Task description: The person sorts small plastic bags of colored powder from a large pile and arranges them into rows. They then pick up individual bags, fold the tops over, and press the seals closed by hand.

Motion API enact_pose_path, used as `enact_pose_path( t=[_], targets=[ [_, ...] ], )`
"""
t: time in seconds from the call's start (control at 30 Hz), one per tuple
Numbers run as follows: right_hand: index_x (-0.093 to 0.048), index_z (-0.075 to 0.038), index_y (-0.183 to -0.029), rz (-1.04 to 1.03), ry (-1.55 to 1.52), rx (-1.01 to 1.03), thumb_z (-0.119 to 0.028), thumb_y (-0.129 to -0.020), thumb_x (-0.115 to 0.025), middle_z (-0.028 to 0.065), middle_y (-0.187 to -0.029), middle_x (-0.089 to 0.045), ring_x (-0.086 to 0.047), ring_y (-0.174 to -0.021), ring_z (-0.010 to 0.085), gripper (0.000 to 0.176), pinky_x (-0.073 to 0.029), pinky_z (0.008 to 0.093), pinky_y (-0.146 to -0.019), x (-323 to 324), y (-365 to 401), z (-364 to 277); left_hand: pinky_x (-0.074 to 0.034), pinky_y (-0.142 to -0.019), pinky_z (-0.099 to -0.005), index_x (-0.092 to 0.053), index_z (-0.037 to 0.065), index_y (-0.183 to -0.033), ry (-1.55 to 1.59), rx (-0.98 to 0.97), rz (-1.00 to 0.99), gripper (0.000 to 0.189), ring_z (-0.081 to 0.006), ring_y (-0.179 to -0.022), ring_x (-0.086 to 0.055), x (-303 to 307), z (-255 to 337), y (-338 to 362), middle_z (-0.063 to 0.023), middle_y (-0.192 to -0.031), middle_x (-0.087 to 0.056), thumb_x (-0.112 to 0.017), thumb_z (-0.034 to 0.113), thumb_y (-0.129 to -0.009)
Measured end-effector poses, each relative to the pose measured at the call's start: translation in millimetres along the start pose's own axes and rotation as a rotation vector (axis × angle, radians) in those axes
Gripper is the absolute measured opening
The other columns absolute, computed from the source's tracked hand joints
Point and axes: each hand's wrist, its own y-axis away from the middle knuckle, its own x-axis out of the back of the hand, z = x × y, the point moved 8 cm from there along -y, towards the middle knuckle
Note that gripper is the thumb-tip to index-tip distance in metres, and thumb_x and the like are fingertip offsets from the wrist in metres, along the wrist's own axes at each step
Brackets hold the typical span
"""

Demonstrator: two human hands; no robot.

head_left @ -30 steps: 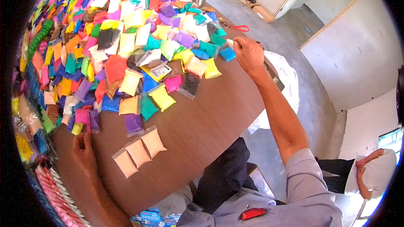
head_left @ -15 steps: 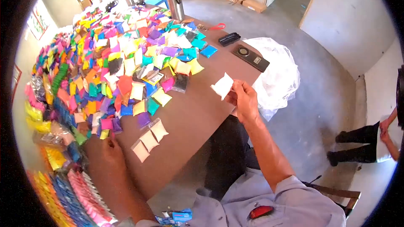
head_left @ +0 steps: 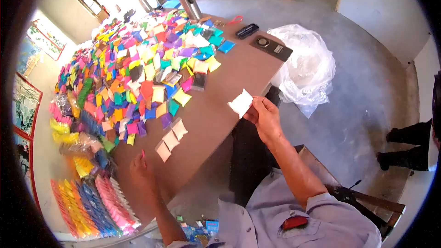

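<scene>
right hand (head_left: 264, 119) pinching one white packet (head_left: 240, 103); left hand (head_left: 140, 167), grip unclear, beside three tan packets (head_left: 171, 140)

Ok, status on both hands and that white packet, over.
Right hand pinching white packet, held up near table edge. Left hand on table by three tan packets. Coloured pile farther back, not in the way.

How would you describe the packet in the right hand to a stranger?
Find the long brown table heaped with coloured packets. Off its near right edge, the right hand pinches one small packet by a corner. It is plain white and held up in the air, clear of the heap.
</scene>
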Motion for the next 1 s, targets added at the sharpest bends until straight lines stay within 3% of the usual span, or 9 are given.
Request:
enact_pose_path(
  t=[0.07,0.13,0.2,0.3,0.37,0.5,0.63,0.77,1.0],
  targets=[
    [-0.064,-0.001,-0.118,-0.029,-0.012,-0.022,-0.023,-0.107,-0.056,0.0041,-0.104,-0.066,-0.067,-0.091,0.0152,0.025,-0.058,0.0319,-0.082,0,7,13,-0.056,-0.071,-0.0357,-0.072,0.000,-0.104,0.381,0.324,-0.075,0.020,-0.0270,-0.084,-0.069,-13,20,16,-0.0148,-0.095,-0.071,-0.071,0.016,-0.092],
    [-0.063,-0.001,-0.119,-0.078,-0.026,-0.037,-0.023,-0.107,-0.056,0.0040,-0.105,-0.066,-0.067,-0.092,0.0154,0.025,-0.058,0.0315,-0.083,-9,13,24,-0.055,-0.073,-0.0320,-0.071,0.001,-0.112,0.747,0.440,-0.245,0.026,-0.0186,-0.085,-0.068,-17,88,19,-0.0107,-0.096,-0.071,-0.075,0.015,-0.090],
    [-0.063,-0.001,-0.119,-0.081,-0.066,-0.057,-0.022,-0.107,-0.056,0.0042,-0.106,-0.067,-0.067,-0.092,0.0147,0.025,-0.058,0.0310,-0.084,-18,24,35,-0.053,-0.074,-0.0259,-0.071,0.001,-0.113,0.852,0.298,-0.419,0.025,-0.0110,-0.084,-0.065,-11,164,8,-0.0037,-0.100,-0.069,-0.074,0.017,-0.094],
    [-0.063,-0.001,-0.119,-0.129,-0.031,-0.061,-0.021,-0.107,-0.056,0.0047,-0.106,-0.068,-0.067,-0.093,0.0137,0.024,-0.057,0.0300,-0.085,-24,38,52,-0.052,-0.070,-0.0244,-0.070,0.000,-0.110,1.077,0.346,-0.452,0.025,-0.0087,-0.077,-0.062,-40,223,14,-0.0022,-0.092,-0.069,-0.072,0.021,-0.096],
    [-0.063,-0.001,-0.119,-0.149,0.032,-0.056,-0.018,-0.108,-0.055,0.0040,-0.106,-0.068,-0.067,-0.094,0.0137,0.021,-0.057,0.0296,-0.084,-19,46,56,-0.049,-0.066,-0.0238,-0.070,0.000,-0.107,1.308,0.523,-0.525,0.026,-0.0074,-0.072,-0.060,-61,240,20,-0.0007,-0.085,-0.067,-0.069,0.025,-0.100],
    [-0.061,-0.003,-0.127,-0.239,0.111,-0.092,-0.019,-0.108,-0.055,0.0045,-0.112,-0.067,-0.066,-0.103,0.0148,0.026,-0.056,0.0323,-0.090,-16,44,45,-0.045,-0.062,-0.0215,-0.069,-0.002,-0.100,1.340,0.584,-0.584,0.029,-0.0051,-0.068,-0.057,-79,236,25,0.0009,-0.077,-0.064,-0.068,0.027,-0.101],
    [-0.056,-0.002,-0.137,-0.398,0.178,-0.089,-0.016,-0.105,-0.061,0.0067,-0.121,-0.065,-0.063,-0.111,0.0143,0.036,-0.053,0.0293,-0.091,-37,39,44,-0.042,-0.061,-0.0224,-0.069,0.000,-0.097,1.162,0.386,-0.656,0.025,-0.0048,-0.068,-0.054,-73,224,20,0.0019,-0.075,-0.061,-0.069,0.025,-0.101],
    [-0.067,-0.001,-0.121,-0.519,0.457,-0.044,-0.015,-0.099,-0.070,0.0007,-0.101,-0.070,-0.064,-0.090,0.0067,0.026,-0.051,0.0229,-0.076,-44,31,54,-0.042,-0.059,-0.0227,-0.068,0.001,-0.093,1.065,0.250,-0.621,0.023,-0.0051,-0.065,-0.054,-66,224,14,0.0024,-0.072,-0.060,-0.068,0.023,-0.101],
    [-0.072,-0.002,-0.110,-0.443,0.350,0.140,-0.015,-0.098,-0.071,-0.0029,-0.089,-0.068,-0.059,-0.077,0.0037,0.017,-0.048,0.0215,-0.067,-37,20,60,-0.043,-0.061,-0.0226,-0.071,-0.001,-0.099,1.167,0.480,-0.620,0.024,-0.0053,-0.067,-0.054,-86,217,21,0.0014,-0.077,-0.062,-0.067,0.023,-0.101]
  ],
)
